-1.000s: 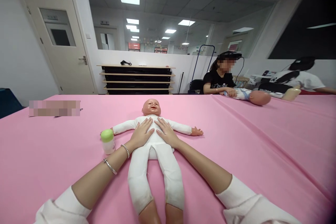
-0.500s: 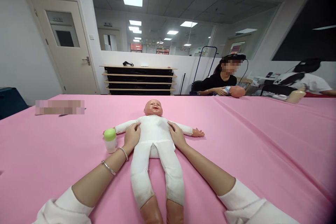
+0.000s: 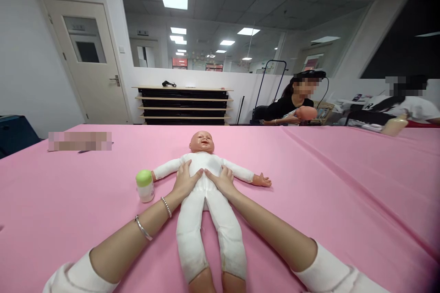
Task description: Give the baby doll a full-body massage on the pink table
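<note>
A baby doll [image 3: 205, 201] with a white cloth body lies face up on the pink-covered table, its head at the far end. My left hand [image 3: 187, 178] holds the left side of its torso, thumb pointing inward across the belly. On the opposite side, my right hand [image 3: 222, 180] grips the torso the same way, the two thumb tips almost meeting. The other fingers curl along the doll's sides and are partly hidden. Beside my left wrist stands a small clear bottle with a green cap [image 3: 145, 186], close to the doll's hand.
Pink cloth [image 3: 330, 219] covers the wide table, with creases on the right. A blurred flat item [image 3: 79, 141] lies at the far left. Across the table, a person in black [image 3: 287, 107] holds another doll [image 3: 305, 113]. A beige pump bottle [image 3: 394, 126] stands at the far right edge.
My hands have come from the doll's sides onto its torso, thumbs now reaching inward over the belly. The doll has shifted slightly. The person opposite has moved the other doll closer to their body.
</note>
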`<state>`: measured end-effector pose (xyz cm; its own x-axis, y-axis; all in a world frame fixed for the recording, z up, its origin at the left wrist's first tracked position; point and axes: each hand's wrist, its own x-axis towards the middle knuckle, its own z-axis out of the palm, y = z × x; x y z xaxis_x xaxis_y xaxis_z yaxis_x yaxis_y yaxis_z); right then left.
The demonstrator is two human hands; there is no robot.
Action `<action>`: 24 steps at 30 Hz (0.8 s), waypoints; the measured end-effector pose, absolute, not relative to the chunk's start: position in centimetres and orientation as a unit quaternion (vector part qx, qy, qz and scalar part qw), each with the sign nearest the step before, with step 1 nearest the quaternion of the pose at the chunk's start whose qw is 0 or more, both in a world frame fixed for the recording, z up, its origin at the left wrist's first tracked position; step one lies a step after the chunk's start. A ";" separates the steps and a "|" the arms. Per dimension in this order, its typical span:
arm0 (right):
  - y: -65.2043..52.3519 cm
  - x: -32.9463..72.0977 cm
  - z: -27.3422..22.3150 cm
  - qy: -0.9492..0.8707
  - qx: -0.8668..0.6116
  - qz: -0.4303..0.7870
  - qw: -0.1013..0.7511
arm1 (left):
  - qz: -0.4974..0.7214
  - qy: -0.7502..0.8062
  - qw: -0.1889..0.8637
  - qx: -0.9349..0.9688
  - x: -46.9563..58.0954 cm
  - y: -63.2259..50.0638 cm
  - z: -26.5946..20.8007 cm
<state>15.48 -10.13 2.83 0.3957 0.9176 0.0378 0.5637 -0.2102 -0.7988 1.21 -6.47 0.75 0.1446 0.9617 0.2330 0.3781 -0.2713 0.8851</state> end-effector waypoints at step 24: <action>-9.0 17.7 0.6 -0.506 -0.723 0.175 0.437 | 0.477 0.553 0.305 0.612 0.5 -5.6 0.1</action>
<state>17.71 -8.98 0.58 0.4263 0.8844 0.1901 0.5789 -0.1053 -0.8086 0.49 -5.65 0.08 -0.0654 0.9670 0.2462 0.3851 -0.2031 0.9003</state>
